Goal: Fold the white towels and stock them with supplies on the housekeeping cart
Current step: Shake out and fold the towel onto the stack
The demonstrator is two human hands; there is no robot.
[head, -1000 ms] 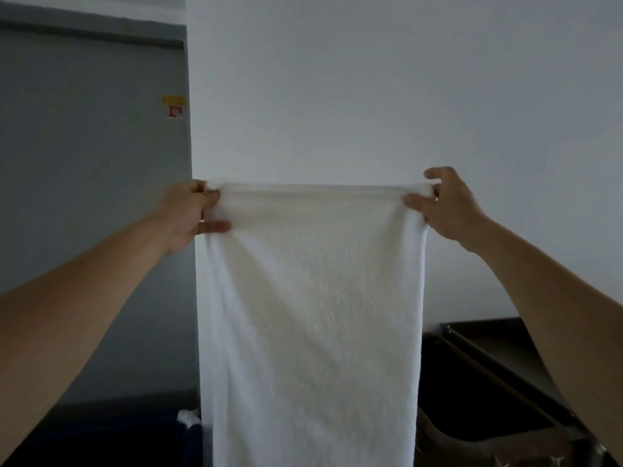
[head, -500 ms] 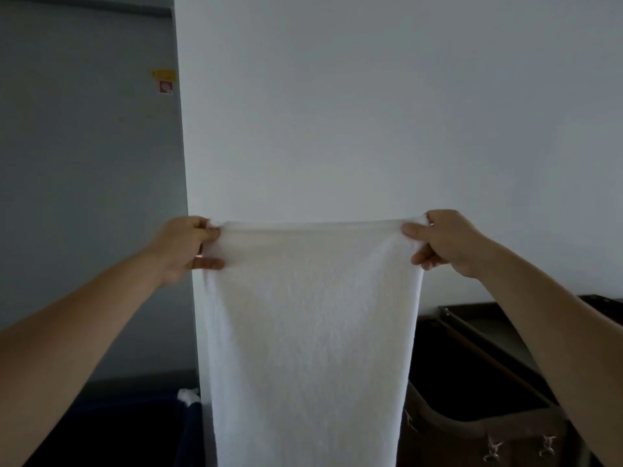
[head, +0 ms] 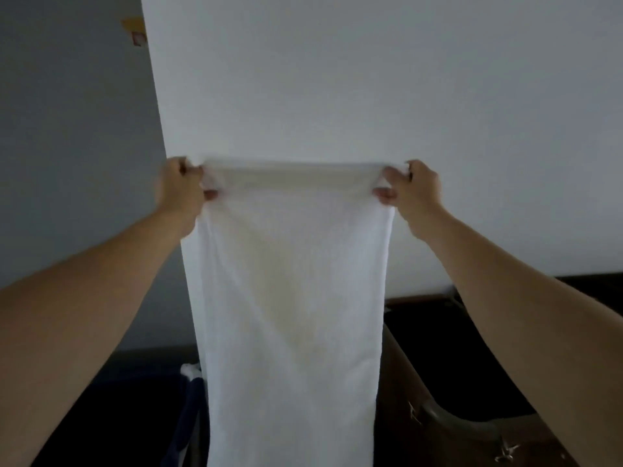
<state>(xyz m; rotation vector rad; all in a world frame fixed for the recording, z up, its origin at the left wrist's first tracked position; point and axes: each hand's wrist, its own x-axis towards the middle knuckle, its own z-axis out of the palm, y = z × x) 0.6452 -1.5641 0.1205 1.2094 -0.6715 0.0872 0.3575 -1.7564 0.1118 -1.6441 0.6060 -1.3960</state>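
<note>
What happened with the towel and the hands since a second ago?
Both hands came lower in view, and the right hand closed its fingers more tightly over its corner. The left hand kept its pinch. The white towel still hangs stretched between them; nothing was let go.

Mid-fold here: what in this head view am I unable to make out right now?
- Bottom edge of the white towel: cut off by the frame's lower edge.
- Whatever lies behind the towel: hidden by the hanging cloth.
- Cart contents: too dark to tell.
- Fingertips of the left hand and right hand: tucked behind the towel's top edge.
</note>
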